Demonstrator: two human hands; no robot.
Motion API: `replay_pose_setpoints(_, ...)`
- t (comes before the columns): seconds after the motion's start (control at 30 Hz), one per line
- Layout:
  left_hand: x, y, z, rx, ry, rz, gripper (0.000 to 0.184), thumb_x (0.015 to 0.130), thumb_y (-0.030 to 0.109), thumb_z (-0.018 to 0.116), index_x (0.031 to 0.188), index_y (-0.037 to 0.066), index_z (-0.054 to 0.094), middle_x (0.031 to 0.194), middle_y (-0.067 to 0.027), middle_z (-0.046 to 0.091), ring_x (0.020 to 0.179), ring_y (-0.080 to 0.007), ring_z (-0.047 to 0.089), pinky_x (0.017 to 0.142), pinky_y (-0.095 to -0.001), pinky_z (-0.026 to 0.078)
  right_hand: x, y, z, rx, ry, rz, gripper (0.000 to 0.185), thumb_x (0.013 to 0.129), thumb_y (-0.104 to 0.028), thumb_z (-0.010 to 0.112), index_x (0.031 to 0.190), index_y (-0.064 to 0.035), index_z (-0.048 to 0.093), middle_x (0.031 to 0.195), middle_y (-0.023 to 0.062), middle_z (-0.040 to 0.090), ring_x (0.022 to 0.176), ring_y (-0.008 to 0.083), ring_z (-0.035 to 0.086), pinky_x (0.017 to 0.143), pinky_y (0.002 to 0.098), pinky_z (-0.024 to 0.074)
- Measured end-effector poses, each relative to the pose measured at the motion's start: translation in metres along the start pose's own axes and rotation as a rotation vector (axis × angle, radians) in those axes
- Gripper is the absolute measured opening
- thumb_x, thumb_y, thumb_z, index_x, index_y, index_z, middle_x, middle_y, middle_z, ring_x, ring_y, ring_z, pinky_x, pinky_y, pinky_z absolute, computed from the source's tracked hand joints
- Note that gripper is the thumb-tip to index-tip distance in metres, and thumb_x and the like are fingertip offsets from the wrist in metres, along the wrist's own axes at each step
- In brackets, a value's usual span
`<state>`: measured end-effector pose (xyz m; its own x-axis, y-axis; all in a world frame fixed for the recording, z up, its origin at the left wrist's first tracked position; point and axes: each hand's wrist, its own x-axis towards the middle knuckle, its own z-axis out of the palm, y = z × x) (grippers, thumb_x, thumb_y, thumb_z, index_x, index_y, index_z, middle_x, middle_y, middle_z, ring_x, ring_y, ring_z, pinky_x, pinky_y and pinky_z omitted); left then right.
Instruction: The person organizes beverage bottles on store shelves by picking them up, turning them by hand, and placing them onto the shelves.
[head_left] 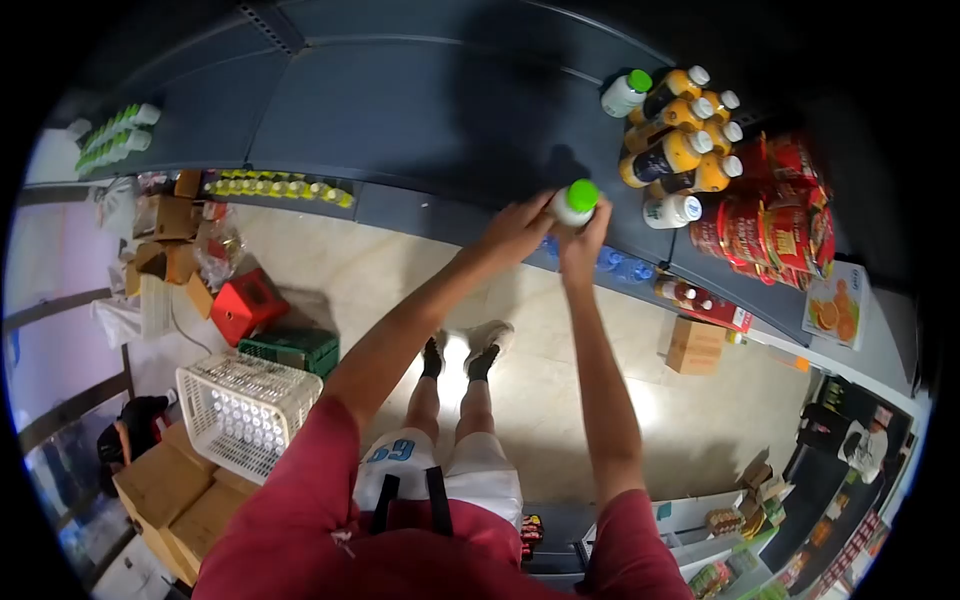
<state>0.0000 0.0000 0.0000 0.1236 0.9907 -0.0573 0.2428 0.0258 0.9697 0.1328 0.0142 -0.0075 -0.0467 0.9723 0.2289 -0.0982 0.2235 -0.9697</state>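
Observation:
A white bottle with a green cap [578,200] is held upright between both hands, above the front part of a dark shelf. My left hand [520,226] closes on its left side. From the right and below, the fingers of my right hand [584,242] wrap around it. A similar green-capped white bottle [625,94] stands farther back on the shelf [400,110]. Beside it are several orange drink bottles [665,160] with white caps. A white-capped white bottle [671,211] sits just right of my hands.
Red packaged goods [770,225] are stacked at the shelf's right. Small yellow-green bottles [280,188] line a lower shelf. A white crate [245,415], a green crate [292,348], a red box [246,305] and cardboard boxes [185,490] stand on the floor at left. Another carton [695,346] sits right.

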Motion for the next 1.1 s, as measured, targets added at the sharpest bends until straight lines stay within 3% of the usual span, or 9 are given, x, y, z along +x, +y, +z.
replay_pose_setpoints(0.07, 0.010, 0.003, 0.006, -0.013, 0.021, -0.061, 0.046, 0.088, 0.020, 0.055, 0.132, 0.007, 0.049, 0.116, -0.0242, 0.063, 0.108, -0.0407, 0.060, 0.094, -0.0457, 0.048, 0.011, 0.008, -0.006, -0.201, 0.091, -0.022, 0.051, 0.073, 0.007, 0.060, 0.122, -0.0019, 0.046, 0.112, 0.0107, 0.055, 0.106, 0.0197, 0.055, 0.098, 0.0328, 0.0413)
replay_pose_setpoints(0.17, 0.077, -0.003, 0.010, 0.191, 0.100, 0.078, 0.045, 0.086, 0.008, 0.056, 0.131, 0.007, 0.051, 0.110, -0.0186, 0.067, 0.103, -0.0355, 0.065, 0.089, -0.0412, 0.051, 0.069, 0.006, -0.015, -0.181, 0.049, -0.050, 0.057, 0.071, 0.007, 0.058, 0.125, -0.0023, 0.043, 0.113, 0.0118, 0.055, 0.106, 0.0205, 0.056, 0.095, 0.0315, 0.0434)
replay_pose_setpoints(0.27, 0.072, 0.008, -0.002, 0.273, 0.010, -0.016, 0.047, 0.085, 0.011, 0.058, 0.132, 0.007, 0.051, 0.109, -0.0185, 0.067, 0.103, -0.0371, 0.063, 0.088, -0.0425, 0.051, 0.067, 0.033, -0.020, -0.234, 0.043, -0.030, 0.058, 0.071, 0.007, 0.057, 0.126, -0.0025, 0.042, 0.112, 0.0121, 0.056, 0.103, 0.0209, 0.058, 0.093, 0.0316, 0.0454)
replay_pose_setpoints(0.47, 0.084, 0.010, 0.012, 0.393, 0.152, 0.026, 0.050, 0.084, 0.017, 0.062, 0.132, 0.009, 0.051, 0.107, -0.0197, 0.067, 0.102, -0.0378, 0.064, 0.086, -0.0467, 0.051, 0.084, 0.018, -0.030, -0.294, -0.052, -0.010, 0.056, 0.068, 0.006, 0.061, 0.121, -0.0025, 0.043, 0.108, 0.0137, 0.057, 0.101, 0.0255, 0.059, 0.089, 0.0343, 0.0464)
replay_pose_setpoints(0.57, 0.089, 0.015, 0.014, 0.437, 0.141, -0.061, 0.051, 0.085, 0.020, 0.060, 0.135, 0.017, 0.049, 0.109, -0.0231, 0.065, 0.102, -0.0426, 0.062, 0.088, -0.0533, 0.050, 0.096, 0.010, -0.033, -0.419, -0.097, -0.049, 0.052, 0.067, 0.002, 0.067, 0.113, -0.0028, 0.044, 0.102, 0.0193, 0.061, 0.100, 0.0358, 0.061, 0.087, 0.0413, 0.0465)
replay_pose_setpoints(0.63, 0.105, 0.015, 0.017, 0.318, 0.076, -0.143, 0.053, 0.080, 0.017, 0.063, 0.132, 0.010, 0.050, 0.107, -0.0261, 0.066, 0.100, -0.0433, 0.063, 0.088, -0.0510, 0.051, 0.105, 0.011, -0.034, -0.397, -0.110, 0.086, 0.050, 0.070, -0.001, 0.066, 0.114, -0.0035, 0.044, 0.104, 0.0219, 0.062, 0.104, 0.0414, 0.059, 0.087, 0.0434, 0.0459)
replay_pose_setpoints(0.73, 0.123, 0.015, 0.016, 0.215, 0.064, -0.198, 0.055, 0.073, 0.012, 0.063, 0.126, 0.002, 0.052, 0.112, -0.0281, 0.064, 0.105, -0.0444, 0.061, 0.092, -0.0464, 0.050, 0.113, 0.014, -0.032, -0.548, -0.050, 0.044, 0.049, 0.074, -0.006, 0.065, 0.119, -0.0058, 0.044, 0.112, 0.0240, 0.060, 0.107, 0.0453, 0.056, 0.089, 0.0459, 0.0456)
replay_pose_setpoints(0.87, 0.140, 0.011, 0.019, 0.180, 0.160, -0.230, 0.053, 0.073, 0.012, 0.058, 0.125, 0.002, 0.053, 0.116, -0.0295, 0.061, 0.110, -0.0447, 0.058, 0.096, -0.0470, 0.047, 0.120, 0.009, -0.027, -0.818, 0.014, 0.231, 0.056, 0.078, -0.012, 0.065, 0.129, -0.0083, 0.041, 0.128, 0.0253, 0.053, 0.113, 0.0456, 0.054, 0.094, 0.0501, 0.0436)
replay_pose_setpoints(1.1, 0.140, 0.034, 0.013, 0.201, 0.103, -0.197, 0.049, 0.076, 0.017, 0.048, 0.122, 0.001, 0.055, 0.117, -0.0305, 0.060, 0.113, -0.0474, 0.054, 0.099, -0.0476, 0.043, 0.121, 0.035, -0.030, -0.543, 0.140, 0.280, 0.057, 0.077, -0.011, 0.065, 0.127, 0.0055, 0.046, 0.125, 0.0290, 0.055, 0.119, 0.0439, 0.052, 0.100, 0.0448, 0.0420)
